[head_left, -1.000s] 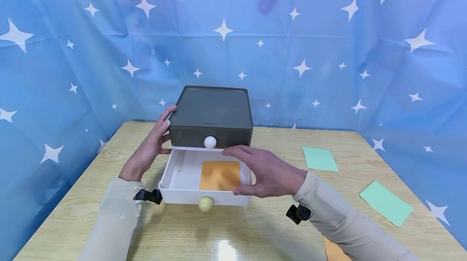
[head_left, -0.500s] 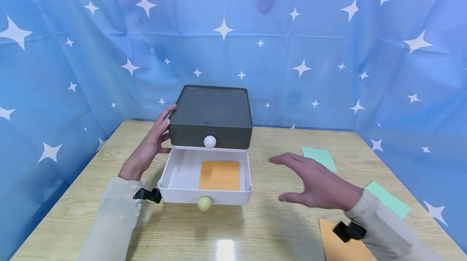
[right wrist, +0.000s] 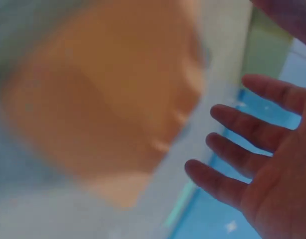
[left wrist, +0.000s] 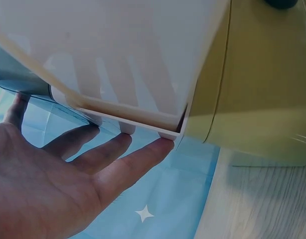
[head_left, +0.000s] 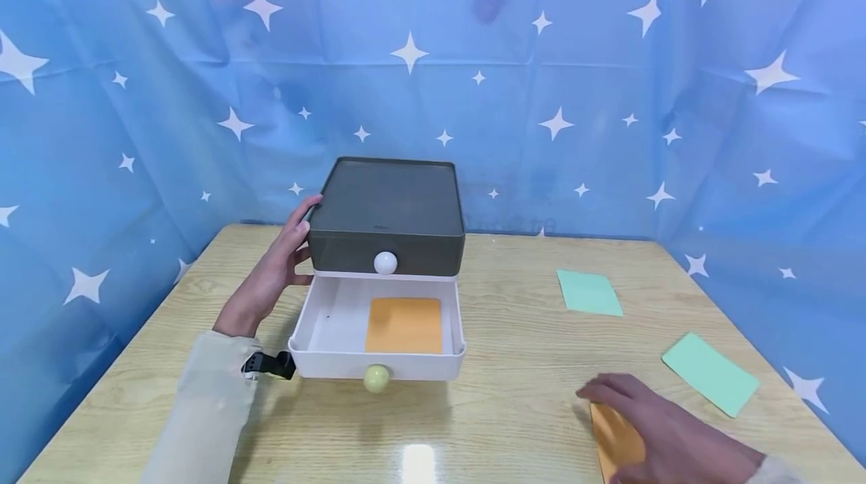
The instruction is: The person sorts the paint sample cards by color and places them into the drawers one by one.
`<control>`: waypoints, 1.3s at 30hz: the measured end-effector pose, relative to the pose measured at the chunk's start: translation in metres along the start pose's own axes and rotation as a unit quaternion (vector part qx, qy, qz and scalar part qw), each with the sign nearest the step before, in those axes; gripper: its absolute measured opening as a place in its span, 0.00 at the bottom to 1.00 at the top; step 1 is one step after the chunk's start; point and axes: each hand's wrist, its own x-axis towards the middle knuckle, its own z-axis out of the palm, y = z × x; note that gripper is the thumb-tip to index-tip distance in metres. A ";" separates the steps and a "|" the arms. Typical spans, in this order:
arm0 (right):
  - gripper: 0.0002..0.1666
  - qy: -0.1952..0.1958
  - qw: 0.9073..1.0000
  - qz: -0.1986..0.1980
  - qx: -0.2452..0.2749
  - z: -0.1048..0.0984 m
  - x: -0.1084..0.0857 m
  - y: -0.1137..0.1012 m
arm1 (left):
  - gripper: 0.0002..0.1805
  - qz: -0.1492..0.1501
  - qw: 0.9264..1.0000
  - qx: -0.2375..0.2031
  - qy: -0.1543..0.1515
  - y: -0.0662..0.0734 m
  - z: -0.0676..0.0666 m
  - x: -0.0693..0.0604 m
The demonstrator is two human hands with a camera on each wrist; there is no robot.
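A small desktop drawer unit (head_left: 389, 198) has a dark grey upper section with a white knob. Its white lower drawer (head_left: 331, 319) is pulled out, and a flat orange sheet (head_left: 404, 325) lies inside toward the right. My left hand (head_left: 271, 273) touches the unit's left side with extended fingers; in the left wrist view these fingertips (left wrist: 165, 143) rest against the white side. At the lower right, my right hand (head_left: 670, 424) is spread over a second thin orange sheet (head_left: 612, 439), partly hiding it. In the right wrist view its fingers are apart and hold nothing.
Two pale green sheets (head_left: 588, 292) lie on the wooden table (head_left: 514, 364) to the right. A round pale green knob (head_left: 376, 379) sticks out from the drawer front. A blue curtain (head_left: 501, 93) with white stars stands behind and around the table.
My right hand has left the right side of the open drawer and moved right and toward me, over the orange sheet. The left hand stays against the unit.
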 end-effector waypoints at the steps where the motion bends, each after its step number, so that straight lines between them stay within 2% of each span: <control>1: 0.49 0.010 1.000 -0.005 -0.001 0.005 -0.007 0.005 | 0.30 0.000 1.000 -0.001 0.000 0.000 0.000 0.000; 3: 0.50 0.027 1.000 -0.014 -0.008 0.014 -0.019 0.015 | 0.30 -0.001 1.000 -0.004 -0.001 0.000 0.001 0.000; 7: 0.54 0.075 0.995 -0.017 -0.056 0.023 -0.032 0.023 | 0.30 0.004 1.000 -0.008 -0.001 -0.001 0.000 0.000; 10: 0.54 0.077 0.995 -0.005 -0.060 0.023 -0.035 0.021 | 0.30 0.001 1.000 -0.006 0.002 0.000 -0.001 0.000; 15: 0.53 0.082 0.994 -0.015 -0.064 0.023 -0.034 0.019 | 0.30 -0.007 1.000 -0.009 0.003 0.000 0.000 0.000; 20: 0.49 0.071 0.996 -0.027 -0.041 0.019 -0.025 0.014 | 0.30 -0.008 1.000 -0.011 0.003 0.000 0.001 0.000; 25: 0.45 0.030 0.999 -0.033 -0.010 0.010 -0.009 0.008 | 0.30 -0.006 1.000 -0.011 0.006 0.000 0.000 0.000; 30: 0.44 0.005 0.999 -0.042 -0.004 0.001 0.007 -0.003 | 0.30 -0.004 1.000 -0.008 0.007 0.000 0.000 -0.001; 34: 0.43 0.003 0.999 -0.044 -0.012 -0.006 0.017 -0.014 | 0.30 -0.005 1.000 -0.006 0.007 0.000 0.000 -0.002; 39: 0.44 0.032 0.997 -0.064 -0.038 -0.011 0.029 -0.021 | 0.30 -0.007 1.000 -0.005 0.007 0.000 0.001 -0.002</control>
